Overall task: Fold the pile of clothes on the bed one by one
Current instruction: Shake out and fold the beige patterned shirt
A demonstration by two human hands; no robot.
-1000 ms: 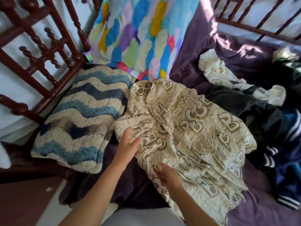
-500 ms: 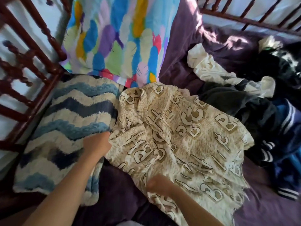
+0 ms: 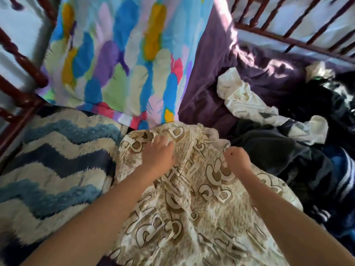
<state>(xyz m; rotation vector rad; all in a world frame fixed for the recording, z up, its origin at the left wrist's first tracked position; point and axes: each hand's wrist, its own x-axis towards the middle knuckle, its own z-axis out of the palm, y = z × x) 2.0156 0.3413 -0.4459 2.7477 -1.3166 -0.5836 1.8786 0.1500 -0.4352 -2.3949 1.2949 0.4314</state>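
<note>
Spreading out one garment before folding — a beige printed cloth (image 3: pixel 192 208) lying rumpled on the bed, between a shaggy blue-and-cream zigzag pillow (image 3: pixel 53 169) and the dark heap of clothes (image 3: pixel 288 160) waiting on the right. Left hand (image 3: pixel 159 156) flat on the cloth's far edge, fingers loosely together and curled into the fabric, seemingly gripping or pressing it down. Right hand (image 3: pixel 237 160) closed in a fist on the far right edge, pinching a bunch of the same cloth. Probably the opening step for this piece: finding the top corners and pulling them apart. Next move likely calls for drawing both hands outward to flatten the creases, then bringing one side over the other — needs free room, and little shows here. Purple sheet (image 3: pixel 221 83) covering the bed, wrinkled, sunlit near the far rail. A bright feather-patterned pillow (image 3: pixel 124 54) propped against the dark red wooden bed frame (image 3: pixel 23 73). A white crumpled garment (image 3: pixel 249 100) lying atop the dark heap, still unfolded. Pale wall behind the spindles.
</note>
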